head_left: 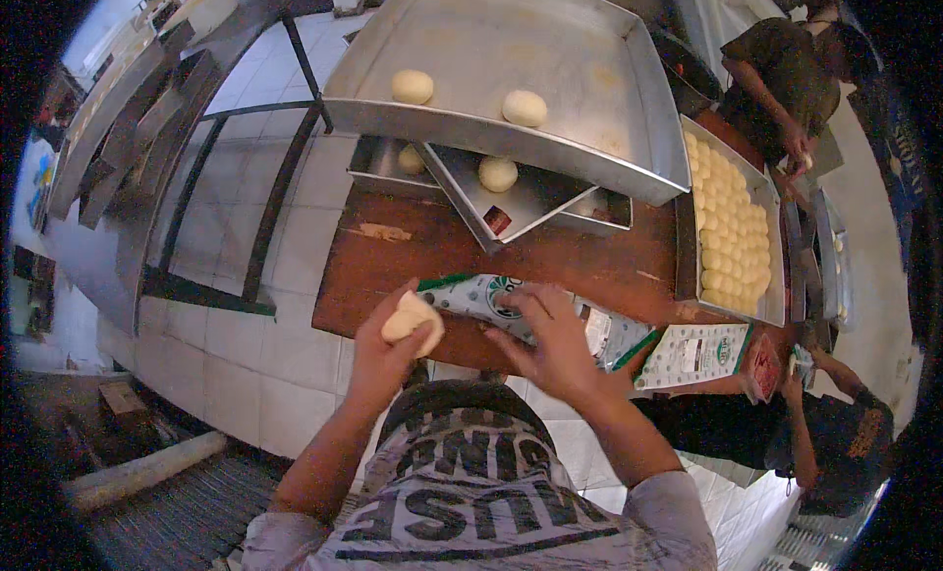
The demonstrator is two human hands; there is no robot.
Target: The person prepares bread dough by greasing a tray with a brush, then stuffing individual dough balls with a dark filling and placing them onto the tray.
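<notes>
Cupped in my left hand (pixel 374 357) is a pale piece of dough (pixel 424 316), its edge folded by the thumb. My right hand (pixel 558 347) has its fingers apart over a filled white and green piping bag (pixel 471 296) lying along the table's near edge. Whether the fingertips touch the bag I cannot tell. Beyond it, a large metal tray (pixel 580 51) holds two round dough balls (pixel 525 108) near its front side. It rests on smaller, angled trays (pixel 462 203), where more dough balls (pixel 498 173) show.
A second piping bag (pixel 693 357) lies to the right, beside a clear bag of reddish stuff (pixel 761 367). At the right stands a tray full of dough balls (pixel 732 227). Two co-workers (pixel 786 75) work along the right side. The brown table (pixel 383 257) ends at the left above white floor tiles.
</notes>
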